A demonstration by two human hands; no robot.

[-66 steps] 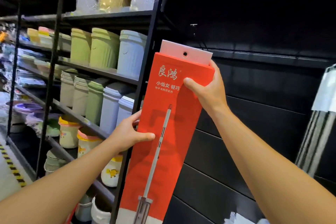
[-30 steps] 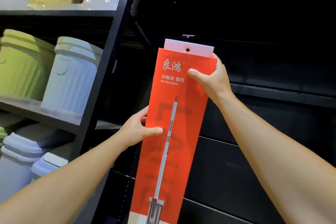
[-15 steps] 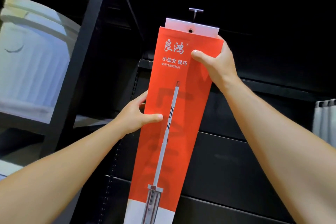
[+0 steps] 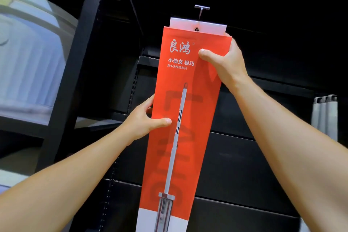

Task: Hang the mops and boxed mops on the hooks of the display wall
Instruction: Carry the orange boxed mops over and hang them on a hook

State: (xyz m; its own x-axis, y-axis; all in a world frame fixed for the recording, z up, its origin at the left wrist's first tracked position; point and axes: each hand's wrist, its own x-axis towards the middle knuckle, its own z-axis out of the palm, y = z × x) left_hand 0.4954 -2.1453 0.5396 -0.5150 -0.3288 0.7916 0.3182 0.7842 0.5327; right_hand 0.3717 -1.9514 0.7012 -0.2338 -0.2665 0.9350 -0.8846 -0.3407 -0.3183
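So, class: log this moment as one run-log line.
boxed mop held upright | left hand mid-box | right hand near top | hole below hook

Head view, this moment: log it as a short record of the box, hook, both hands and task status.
item: red mop box, upright against the dark display wall
hanging tab: white tab at the top, hole just below the hook
left hand: grips the box's left edge, mid-height
right hand: grips the upper right corner
status: whether the hook is through the hole cannot be told

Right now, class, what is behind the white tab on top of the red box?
A metal hook on the black wall rises behind the tab. Its tip is covered.
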